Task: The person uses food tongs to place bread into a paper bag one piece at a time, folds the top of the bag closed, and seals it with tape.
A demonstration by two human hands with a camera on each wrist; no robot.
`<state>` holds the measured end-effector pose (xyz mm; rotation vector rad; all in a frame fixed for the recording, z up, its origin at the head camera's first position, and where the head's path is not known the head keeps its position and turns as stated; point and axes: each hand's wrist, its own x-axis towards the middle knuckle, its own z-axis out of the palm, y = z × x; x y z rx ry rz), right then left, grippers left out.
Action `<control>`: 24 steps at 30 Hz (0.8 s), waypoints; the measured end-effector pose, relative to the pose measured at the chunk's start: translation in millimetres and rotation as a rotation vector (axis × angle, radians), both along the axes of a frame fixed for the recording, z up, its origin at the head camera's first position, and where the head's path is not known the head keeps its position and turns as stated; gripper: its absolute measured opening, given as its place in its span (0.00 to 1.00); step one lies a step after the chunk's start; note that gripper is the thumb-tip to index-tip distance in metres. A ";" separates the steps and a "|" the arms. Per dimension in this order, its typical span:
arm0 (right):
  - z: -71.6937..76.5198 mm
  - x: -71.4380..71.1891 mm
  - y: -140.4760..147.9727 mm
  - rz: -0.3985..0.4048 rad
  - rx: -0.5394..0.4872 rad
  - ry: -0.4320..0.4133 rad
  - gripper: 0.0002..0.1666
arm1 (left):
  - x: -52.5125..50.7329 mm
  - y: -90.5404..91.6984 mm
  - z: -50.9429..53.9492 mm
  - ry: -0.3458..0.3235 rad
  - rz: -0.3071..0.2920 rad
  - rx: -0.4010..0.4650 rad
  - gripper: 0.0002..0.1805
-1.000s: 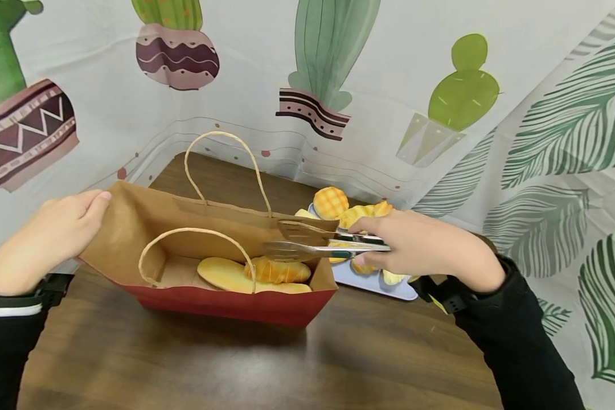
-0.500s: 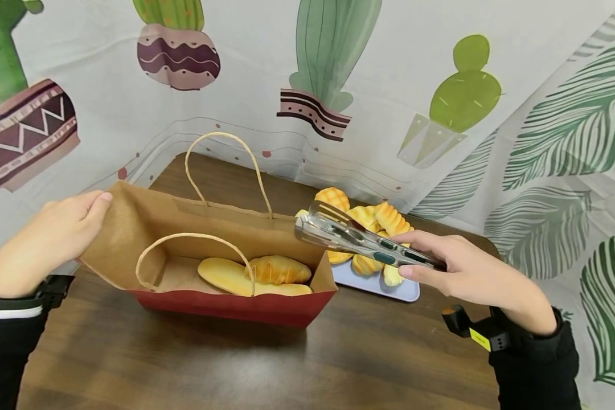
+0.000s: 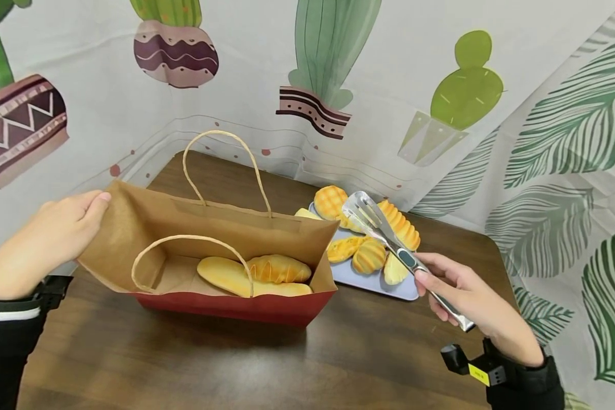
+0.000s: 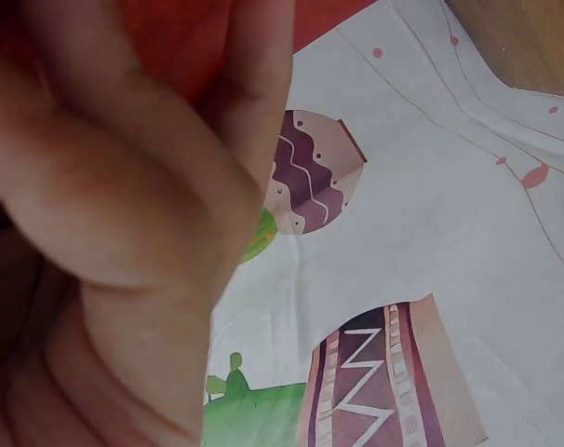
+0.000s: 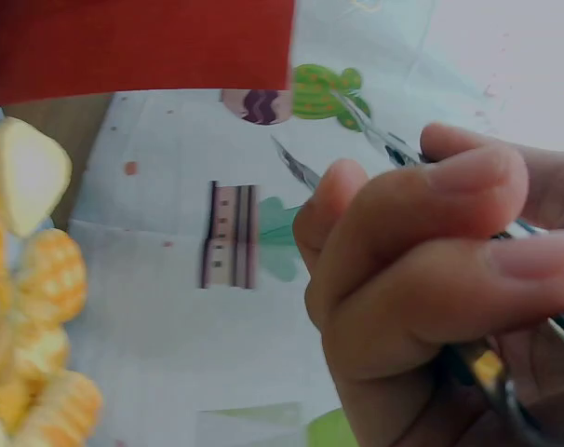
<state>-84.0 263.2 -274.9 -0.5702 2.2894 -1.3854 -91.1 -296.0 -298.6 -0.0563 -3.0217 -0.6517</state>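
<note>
The left hand (image 3: 56,236) grips the paper bag (image 3: 230,310) at its nine o'clock end; a long loaf (image 3: 216,271) and a roll (image 3: 282,269) lie inside towards four. The right hand (image 3: 474,293) holds tongs (image 3: 406,258), pointing to eleven across the tray (image 3: 404,292) of breads (image 3: 369,256) at the bag's three o'clock.

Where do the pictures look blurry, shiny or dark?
Head view: pale glare on the brown table, and a shadow by the red bag; left wrist view: the left hand looks dim and soft; right wrist view: the bread pieces look blurry, the cloth washed out toward the top right.
</note>
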 end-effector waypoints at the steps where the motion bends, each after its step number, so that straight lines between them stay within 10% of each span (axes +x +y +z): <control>1: -5.5 -0.2 0.8 -0.001 -0.015 -0.020 0.14 | -0.1 0.0 -0.2 0.002 0.000 -0.001 0.22; 15: -83.5 -2.5 -5.0 -0.018 -0.120 -0.449 0.19 | -2.5 -3.2 -4.5 0.018 -0.001 0.001 0.21; 24: -124.7 -6.2 -10.8 -0.026 -0.137 -0.553 0.23 | -2.2 -4.9 -6.6 0.003 -0.005 0.022 0.22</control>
